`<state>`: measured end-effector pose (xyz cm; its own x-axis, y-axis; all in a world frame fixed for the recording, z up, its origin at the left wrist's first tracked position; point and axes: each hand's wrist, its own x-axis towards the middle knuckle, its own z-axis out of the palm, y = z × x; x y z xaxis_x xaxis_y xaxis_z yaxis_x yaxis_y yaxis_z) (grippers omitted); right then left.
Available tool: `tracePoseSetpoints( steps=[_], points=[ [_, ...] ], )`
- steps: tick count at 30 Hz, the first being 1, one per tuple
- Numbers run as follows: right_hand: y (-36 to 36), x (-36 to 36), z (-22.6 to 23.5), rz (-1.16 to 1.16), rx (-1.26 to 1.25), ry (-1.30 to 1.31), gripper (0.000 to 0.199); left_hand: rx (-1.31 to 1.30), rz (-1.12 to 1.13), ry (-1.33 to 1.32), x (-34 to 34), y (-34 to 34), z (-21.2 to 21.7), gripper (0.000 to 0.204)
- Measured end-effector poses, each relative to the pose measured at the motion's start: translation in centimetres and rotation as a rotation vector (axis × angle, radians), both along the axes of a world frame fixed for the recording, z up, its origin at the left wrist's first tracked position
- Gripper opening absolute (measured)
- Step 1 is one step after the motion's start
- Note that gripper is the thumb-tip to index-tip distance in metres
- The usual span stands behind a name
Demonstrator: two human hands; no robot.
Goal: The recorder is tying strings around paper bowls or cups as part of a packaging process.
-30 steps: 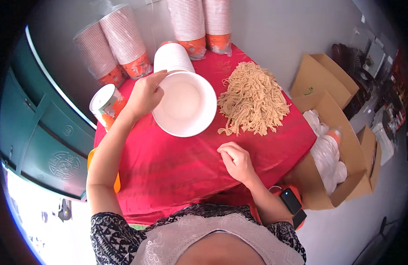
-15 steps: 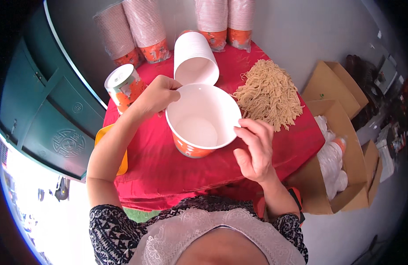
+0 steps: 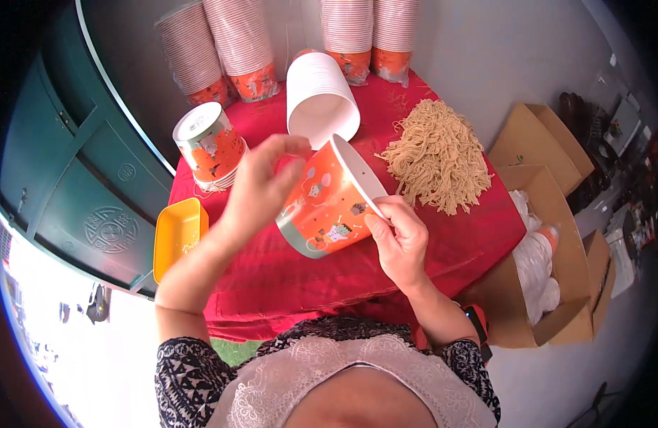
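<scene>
Right hand (image 3: 400, 242) grips a tilted, white-rimmed, cartoon-printed orange tub (image 3: 332, 207).

- Table (image 3: 272, 303): upright bucket stacks (image 3: 240, 43) along rear edge.
- Lying stack (image 3: 316, 80) before them.
- Strand heap (image 3: 436, 158) to its right.
- Inverted bucket (image 3: 213, 146) at left; tray (image 3: 174, 225) before it.
- Bucket (image 3: 336, 203) in right hand (image 3: 402, 242), above table.
- Carton (image 3: 568, 267) right of table; bundles (image 3: 532, 264) inside.

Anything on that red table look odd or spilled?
One stack of tubs lies on its side, while the wrapped stacks behind stand upright. The tan noodle-like strands are heaped on the red cloth, no dish visible. The tub in the right hand looks undamaged.
</scene>
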<state>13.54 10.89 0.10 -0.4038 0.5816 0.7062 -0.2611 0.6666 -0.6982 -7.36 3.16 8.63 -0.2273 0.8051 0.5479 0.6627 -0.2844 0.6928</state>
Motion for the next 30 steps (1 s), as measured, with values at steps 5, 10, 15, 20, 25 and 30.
tracePoseSetpoints(
  steps=[5,10,15,20,25,30],
  points=[
    [-1.9,-1.4,-1.5,-0.088,-0.054,0.07,0.01,0.081,0.192,0.372,5.6,-3.5,-3.3,0.047],
    [-2.8,-1.7,-2.4,0.03,-0.194,0.096,0.015,0.073,0.238,0.378,5.9,-3.8,-5.1,0.053],
    [-2.9,-1.4,-1.8,0.341,-0.56,0.08,0.022,0.075,0.128,0.336,5.6,-4.2,-5.5,0.051],
    [-3.1,-1.4,-2.1,0.466,-0.743,0.135,0.021,0.162,0.083,0.294,6.1,-4.8,-6.4,0.05],
    [-3.4,-1.0,-2.2,0.516,-0.833,0.161,0.019,0.198,0.074,0.267,6.3,-5.0,-6.7,0.045],
    [-3.8,-1.0,-2.6,0.51,-0.731,0.214,0.019,0.235,0.062,0.261,6.6,-4.8,-6.5,0.039]
  ],
)
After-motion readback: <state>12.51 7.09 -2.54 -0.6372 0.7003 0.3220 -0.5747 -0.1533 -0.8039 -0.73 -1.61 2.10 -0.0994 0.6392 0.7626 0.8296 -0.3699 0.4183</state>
